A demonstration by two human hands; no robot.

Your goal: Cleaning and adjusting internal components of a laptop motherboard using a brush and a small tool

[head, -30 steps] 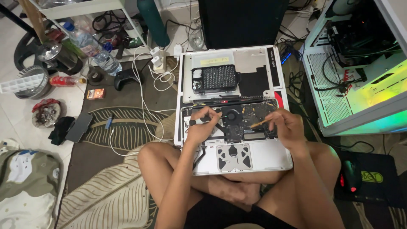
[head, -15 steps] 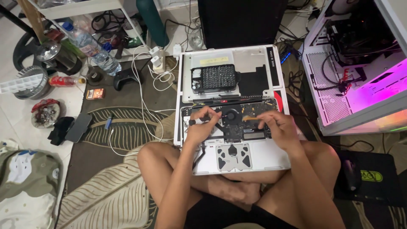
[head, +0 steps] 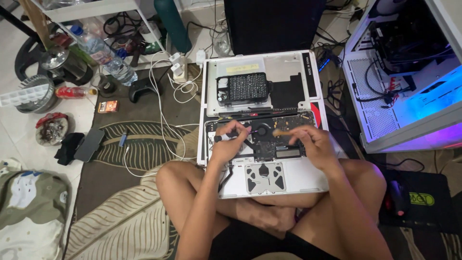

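An opened silver laptop [head: 308,178] rests against my crossed legs, its dark circuit board and round fan [head: 263,131] exposed. My left hand [head: 226,147] grips a small black-handled screwdriver [head: 231,136] lying across the board's left side. My right hand [head: 314,147] pinches a thin light-bristled brush [head: 277,132], whose tip touches the board just right of the fan. Behind the laptop lies its removed silver bottom cover [head: 288,65], and a black case of small bits [head: 246,88] sits on that cover.
A white computer case [head: 399,96] glowing blue stands at the right. A mouse [head: 397,197] sits on a black pad. A black tower [head: 274,24] is behind. On the left lie white cables and a power strip [head: 178,67], a game controller [head: 143,88], a water bottle [head: 107,61] and a phone [head: 89,144].
My right hand has shifted left along the board with the brush, toward the fan. The left hand has stayed put. The computer case light went from green to pink to blue.
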